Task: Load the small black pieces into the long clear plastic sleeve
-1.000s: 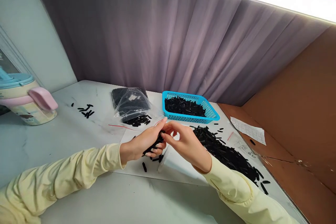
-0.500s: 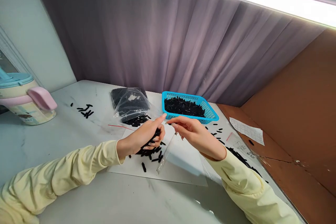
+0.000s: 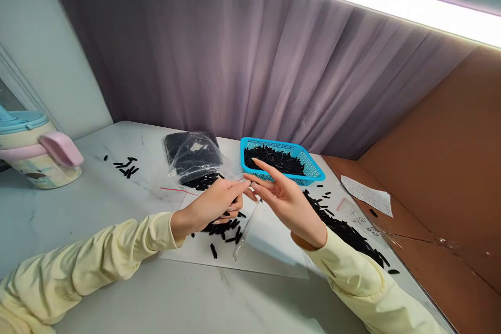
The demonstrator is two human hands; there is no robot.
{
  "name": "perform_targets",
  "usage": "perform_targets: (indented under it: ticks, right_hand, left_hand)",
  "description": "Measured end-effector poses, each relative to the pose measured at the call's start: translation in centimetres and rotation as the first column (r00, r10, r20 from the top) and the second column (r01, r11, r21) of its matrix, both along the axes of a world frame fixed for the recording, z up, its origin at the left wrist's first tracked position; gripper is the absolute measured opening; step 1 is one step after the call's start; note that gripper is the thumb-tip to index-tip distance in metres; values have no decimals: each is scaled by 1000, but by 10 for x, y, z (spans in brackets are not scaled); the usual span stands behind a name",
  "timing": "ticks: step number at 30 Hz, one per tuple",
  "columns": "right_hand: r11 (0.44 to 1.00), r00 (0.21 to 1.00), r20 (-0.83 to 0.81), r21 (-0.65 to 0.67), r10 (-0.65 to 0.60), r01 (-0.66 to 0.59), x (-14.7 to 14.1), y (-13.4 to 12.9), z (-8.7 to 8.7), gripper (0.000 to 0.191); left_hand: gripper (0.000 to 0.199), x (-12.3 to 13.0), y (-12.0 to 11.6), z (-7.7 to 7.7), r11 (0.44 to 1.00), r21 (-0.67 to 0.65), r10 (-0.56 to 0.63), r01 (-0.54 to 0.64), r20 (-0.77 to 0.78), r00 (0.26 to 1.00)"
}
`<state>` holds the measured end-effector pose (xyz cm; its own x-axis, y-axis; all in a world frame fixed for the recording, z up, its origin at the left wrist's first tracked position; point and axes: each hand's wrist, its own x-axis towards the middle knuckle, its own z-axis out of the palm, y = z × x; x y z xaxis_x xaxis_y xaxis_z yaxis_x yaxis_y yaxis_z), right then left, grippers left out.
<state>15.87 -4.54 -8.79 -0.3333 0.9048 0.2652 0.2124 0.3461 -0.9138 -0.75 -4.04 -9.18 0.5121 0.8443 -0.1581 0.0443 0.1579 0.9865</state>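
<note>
Step in hand (judged): fingertip handling of thin, elongated, matt-black pcs (image 3: 221, 228), both hands together above the white flat sheet (image 3: 274, 258) on the white, grey-veined worktop (image 3: 211, 302).

L hand (image 3: 213, 201): grip curled closed round a few pcs, dark ends visible btwn fingers. R hand (image 3: 287, 206): thumb and a fingertip meet at the L thumb tip, index finger raised; whether a pc is pinched there is not determinable.

Pcs location: in L hand; loose group on sheet directly below; large black heap (image 3: 348, 235) to R, partly behind R sleeve; more inside the bright-blue perforated plastic basket (image 3: 315, 169); small scatter far L.

Next move (judged): calls for L grip staying curled so nothing drops, w/ light, precise R fingertip contact.

Edges/room: basket stands nr far edge, just beyond R fingertips. Clear plastic bag w/ dark contents (image 3: 191, 154) lies beyond L hand, narrowing reach there. Narrow clear plastic strip (image 3: 245, 237) lies on sheet btwn the forearms; poss. snag. Heap runs close to R worktop edge; R sleeve passes over its near side, risk of brushing pcs off. Most room: twd the front, past the sheet's near edge. Cream cup w/ blue lid and pink handle (image 3: 41, 162) well apart, far L.
</note>
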Motion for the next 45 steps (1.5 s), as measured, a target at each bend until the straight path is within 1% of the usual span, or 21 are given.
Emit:
perform_targets:
  ticks: [3, 5, 7, 9, 10, 12, 14, 16, 19, 23, 26, 29, 33, 34, 36, 39, 41, 43, 45]
  right_hand:
    - [992, 994, 109, 125, -25, 11, -4, -6, -3, 63]
    - [987, 990, 143, 156, 6, -29, -4, -8, -1, 67]
    - [992, 992, 92, 94, 81, -90, -2, -9, 2, 68]
    - [991, 991, -42, -33, 128, -129, 1, -7, 6, 65]
    - [986, 986, -113, -102, 121, -133, 2, -5, 8, 62]
    - [971, 974, -216, -214, 64, -111, 4, -2, 10, 55]
    - [959, 965, -261, -273, 4, -78, 4, 1, 12, 51]
    - [955, 957, -288, -293, -38, -51, 3, 2, 12, 49]
    - [962, 951, -298, -273, -82, -2, 1, 0, 11, 47]
    - [986, 951, -282, -141, -127, 90, 2, -3, 13, 46]
    - [984, 950, -258, -80, -175, 160, 3, -5, 15, 42]
    - [979, 951, -240, -90, -197, 180, 2, -7, 16, 38]
    - [977, 954, -225, -129, -197, 172, 1, -10, 17, 39]
    - [977, 959, -219, -147, -182, 152, 2, -10, 19, 40]
    - [977, 972, -203, -199, -116, 75, 4, -10, 23, 42]
    - [953, 986, -161, -292, 36, -82, 10, -7, 30, 30]
    - [906, 978, -147, -377, 147, -193, 13, -5, 32, 30]
    - [830, 952, -179, -468, 247, -304, 15, -3, 32, 36]
    - [760, 920, -238, -519, 312, -392, 15, -3, 29, 38]
  left_hand:
    - [43, 0, 0, 1, 1000, 24, 14, -14, 15, 1000]
    - [42, 0, 1, 2, 1000, 14, 27, -27, 27, 999]
    - [43, -1, 1, 4, 999, 6, 38, -38, 36, 999]
    - [44, -1, 1, 7, 999, -5, 40, -39, 41, 998]
    - [44, -1, 1, 8, 999, -15, 36, -35, 43, 998]
    - [41, -1, 1, 10, 999, -43, 28, -26, 54, 998]
    - [33, -2, 0, 10, 998, -69, 15, -10, 75, 997]
    - [25, -2, -1, 11, 997, -83, 3, 5, 95, 996]
    - [28, -4, -2, 12, 996, -82, -9, 18, 108, 994]
    - [32, -6, -1, 16, 997, -78, -22, 29, 89, 996]
    - [39, -5, -1, 18, 995, -88, -31, 37, 65, 997]
    - [43, -3, -2, 19, 994, -95, -46, 53, 74, 996]
    - [43, -2, -3, 18, 996, -64, -53, 61, 107, 993]
    - [43, -3, -3, 18, 997, -51, -46, 52, 114, 992]
    - [42, -3, -3, 17, 999, -25, -33, 37, 122, 992]
    - [41, -4, -3, 17, 999, 5, -32, 32, 114, 993]
    - [41, -3, -3, 18, 999, 11, -38, 37, 96, 995]
    - [42, -2, -4, 19, 999, 22, -45, 43, 72, 996]
    - [42, -2, -5, 20, 998, 43, -46, 44, 53, 998]
